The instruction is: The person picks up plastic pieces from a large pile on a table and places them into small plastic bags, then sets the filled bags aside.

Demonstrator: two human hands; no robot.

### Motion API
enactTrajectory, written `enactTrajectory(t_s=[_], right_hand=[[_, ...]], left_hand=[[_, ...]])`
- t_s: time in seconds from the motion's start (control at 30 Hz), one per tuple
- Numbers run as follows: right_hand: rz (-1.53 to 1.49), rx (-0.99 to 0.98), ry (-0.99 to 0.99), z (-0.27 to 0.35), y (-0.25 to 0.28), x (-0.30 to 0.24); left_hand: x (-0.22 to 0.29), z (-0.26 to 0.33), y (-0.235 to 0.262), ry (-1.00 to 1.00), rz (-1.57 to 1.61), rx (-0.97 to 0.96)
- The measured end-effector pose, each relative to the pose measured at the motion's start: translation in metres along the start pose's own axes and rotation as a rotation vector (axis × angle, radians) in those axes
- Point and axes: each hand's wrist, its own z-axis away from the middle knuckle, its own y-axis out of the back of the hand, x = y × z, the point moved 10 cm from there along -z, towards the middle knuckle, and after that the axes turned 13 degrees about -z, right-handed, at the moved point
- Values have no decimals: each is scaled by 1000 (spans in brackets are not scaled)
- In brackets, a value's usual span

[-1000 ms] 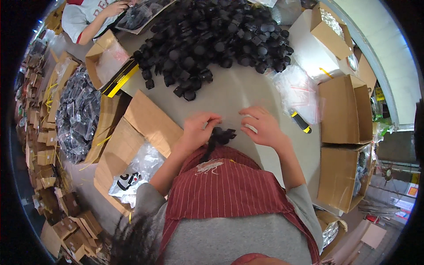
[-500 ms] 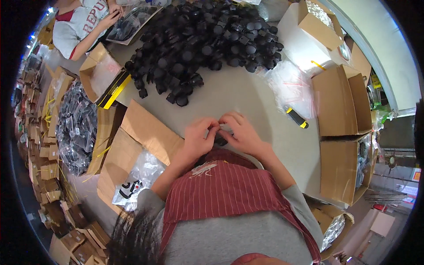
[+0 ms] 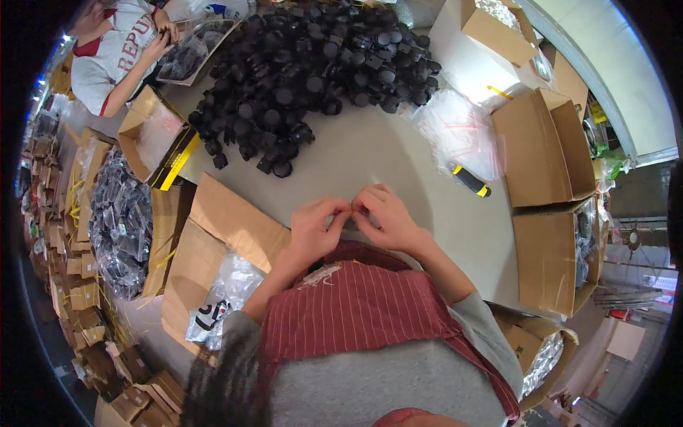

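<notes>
Just above my apron [image 3: 356,306], both hands meet over the near part of the grey table [image 3: 370,153]. My left hand [image 3: 314,226] is closed in a pinch, thumb against fingertips. Its fingertips touch those of my right hand [image 3: 388,219], which pinches in the same way. Whatever lies between them is small and mostly covered by the fingers, so I cannot make it out. Beyond the hands spreads a big heap of small black plastic parts with round caps [image 3: 306,78]. To the right are a yellow-and-black utility knife [image 3: 469,180] and a stack of clear plastic bags [image 3: 459,135].
Cardboard boxes [image 3: 530,153] line the right edge. On the left stand an open carton of bagged black parts [image 3: 122,220], a box of clear bags [image 3: 158,135] and a cardboard flap [image 3: 238,220]. At the upper left a co-worker [image 3: 114,57] handles something beside a tray [image 3: 196,53].
The fingertips have come together, and the dark piece seen below them before is now hidden. The whole view has shifted slightly, and the table things appear a little further left.
</notes>
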Motion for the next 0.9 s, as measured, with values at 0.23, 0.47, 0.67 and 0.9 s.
enactTrajectory(t_s=[0.23, 0.47, 0.67, 0.9], right_hand=[[38, -38, -80, 18, 11, 11], [-25, -28, -264, 53, 23, 33], [-522, 267, -703, 126, 83, 76], [-324, 1488, 35, 283, 301, -41]], left_hand=[[-54, 4, -1, 309, 105, 6], [-72, 0, -24, 411, 294, -102], [-116, -3, -34, 429, 241, -56], [-160, 35, -41, 553, 400, -95]])
